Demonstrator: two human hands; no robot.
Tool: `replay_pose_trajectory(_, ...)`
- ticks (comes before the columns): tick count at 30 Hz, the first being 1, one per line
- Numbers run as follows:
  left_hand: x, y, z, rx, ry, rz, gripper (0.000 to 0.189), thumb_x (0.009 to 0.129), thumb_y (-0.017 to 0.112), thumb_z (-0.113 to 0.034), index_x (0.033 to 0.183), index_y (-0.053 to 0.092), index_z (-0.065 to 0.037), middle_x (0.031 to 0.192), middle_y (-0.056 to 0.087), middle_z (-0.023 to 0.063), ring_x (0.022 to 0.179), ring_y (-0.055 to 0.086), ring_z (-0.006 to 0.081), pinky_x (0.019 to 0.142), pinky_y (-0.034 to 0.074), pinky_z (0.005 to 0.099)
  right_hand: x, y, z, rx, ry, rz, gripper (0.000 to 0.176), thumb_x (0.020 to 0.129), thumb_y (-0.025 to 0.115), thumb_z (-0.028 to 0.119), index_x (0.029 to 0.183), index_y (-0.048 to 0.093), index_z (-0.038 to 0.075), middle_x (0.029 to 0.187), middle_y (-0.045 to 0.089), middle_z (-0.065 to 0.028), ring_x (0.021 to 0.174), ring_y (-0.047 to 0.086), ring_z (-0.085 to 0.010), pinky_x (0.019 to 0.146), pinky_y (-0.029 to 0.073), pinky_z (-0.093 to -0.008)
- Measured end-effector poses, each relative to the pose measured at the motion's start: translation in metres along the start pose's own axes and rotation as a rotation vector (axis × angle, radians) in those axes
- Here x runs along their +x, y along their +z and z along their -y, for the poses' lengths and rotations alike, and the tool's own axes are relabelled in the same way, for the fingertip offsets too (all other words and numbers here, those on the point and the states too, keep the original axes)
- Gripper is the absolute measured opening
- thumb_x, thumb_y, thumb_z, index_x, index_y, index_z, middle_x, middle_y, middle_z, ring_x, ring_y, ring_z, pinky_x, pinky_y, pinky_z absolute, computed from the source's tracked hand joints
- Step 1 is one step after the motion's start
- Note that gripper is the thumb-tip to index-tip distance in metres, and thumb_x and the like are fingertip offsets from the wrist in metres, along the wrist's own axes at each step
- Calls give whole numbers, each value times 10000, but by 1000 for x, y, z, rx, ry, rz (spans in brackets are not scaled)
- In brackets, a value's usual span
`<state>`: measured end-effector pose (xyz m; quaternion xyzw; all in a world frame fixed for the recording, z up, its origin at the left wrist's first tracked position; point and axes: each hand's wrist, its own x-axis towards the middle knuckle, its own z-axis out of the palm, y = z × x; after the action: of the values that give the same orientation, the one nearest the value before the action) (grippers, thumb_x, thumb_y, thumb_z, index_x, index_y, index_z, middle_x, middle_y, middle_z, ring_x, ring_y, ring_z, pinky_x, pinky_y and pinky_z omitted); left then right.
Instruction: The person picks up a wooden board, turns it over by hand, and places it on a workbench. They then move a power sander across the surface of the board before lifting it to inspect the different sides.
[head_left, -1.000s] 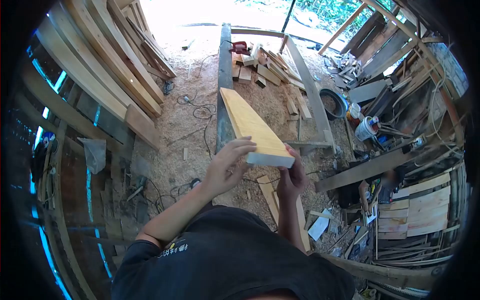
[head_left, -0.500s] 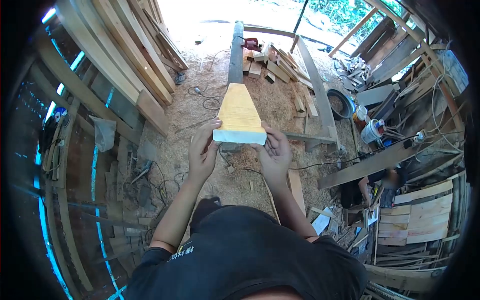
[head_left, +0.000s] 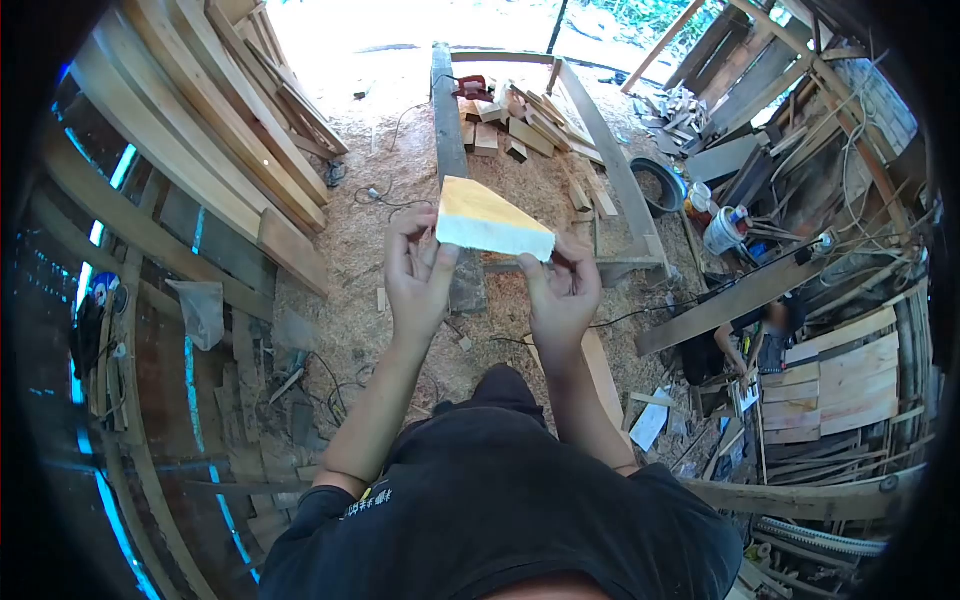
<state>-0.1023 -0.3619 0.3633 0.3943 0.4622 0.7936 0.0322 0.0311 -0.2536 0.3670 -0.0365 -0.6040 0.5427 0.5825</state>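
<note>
A wooden block with a yellowish top face and a pale cut end is held up in front of my chest, its pale end facing me. My left hand grips its left edge, thumb on the pale face and fingers behind. On the right edge, my right hand pinches it with the thumb near the lower corner. Below and beyond the block lies a long grey beam of a wooden frame.
Cut blocks and a red tool lie inside the frame. Tall planks lean at left. A black tub and a white bucket stand at right. Another person works at far right.
The block has tilted and turned, so its top shows less and its pale end shows more. Both hands have moved with it. My view has shifted slightly to the right.
</note>
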Motion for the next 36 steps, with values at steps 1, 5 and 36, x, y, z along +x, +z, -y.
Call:
replay_pose_trajectory(1,-2,0,0,-3,-2,6,412,988,625,65,1369,476,17,1446,479,168,1379,509,249,1183,433,408,-5,-1,1,-11,43,-36,361,905,703,-167,1204,540,-49,1378,566,-238,1305,594,-256,1103,518,-366)
replay_pose_trajectory(5,-16,13,-3,-61,-81,-54,357,984,643,61,1307,491,35,1337,506,143,1332,532,233,1167,445,398,-9,2,8,-17,155,-123,357,932,700,-134,1233,529,-44,1285,622,-198,1251,624,-228,1061,523,-336)
replay_pose_trajectory(36,-22,34,7,-69,-187,-62,351,959,716,14,1256,529,14,1287,472,118,1299,518,226,1166,431,422,-1,-20,22,-136,277,-215,339,937,710,-109,1232,550,-67,1257,655,-209,1227,653,-247,1060,557,-357)
